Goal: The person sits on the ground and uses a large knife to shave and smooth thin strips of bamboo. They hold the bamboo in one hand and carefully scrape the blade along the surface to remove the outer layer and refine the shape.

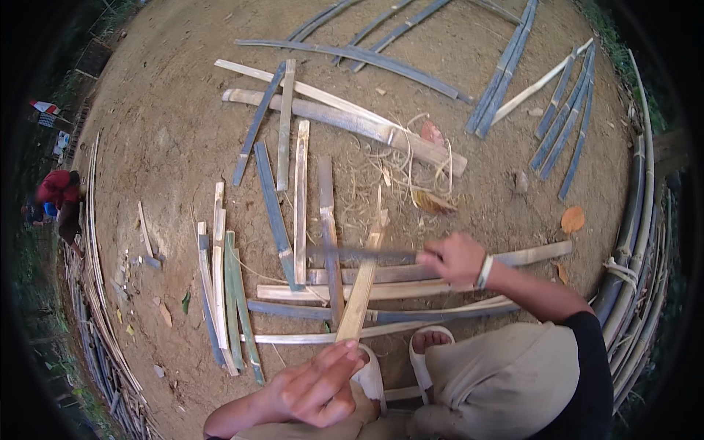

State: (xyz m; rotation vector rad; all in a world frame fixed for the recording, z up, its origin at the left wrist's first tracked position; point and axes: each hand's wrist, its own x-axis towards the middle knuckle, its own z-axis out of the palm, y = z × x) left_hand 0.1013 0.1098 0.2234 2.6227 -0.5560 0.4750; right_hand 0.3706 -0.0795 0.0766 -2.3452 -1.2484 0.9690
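My left hand (319,385) is closed on the near end of a split bamboo strip (361,293), pale side up, which points away from me and narrows to a thin tip. My right hand (455,260), with a pale band at its wrist, is wrapped round the handle of a knife (359,254). Its dark blade is smeared by motion and lies crosswise over the strip, near the strip's far part. Whether the edge touches the bamboo I cannot tell. Thin curled shavings (367,172) lie on the dirt beyond.
Several bamboo strips (433,293) lie crosswise before my sandalled feet; others (233,293) lie to the left. A broad bamboo slat (345,128) lies farther off, dark strips (506,73) beyond it. Long poles (634,242) edge the right side. A person in red (59,191) is far left.
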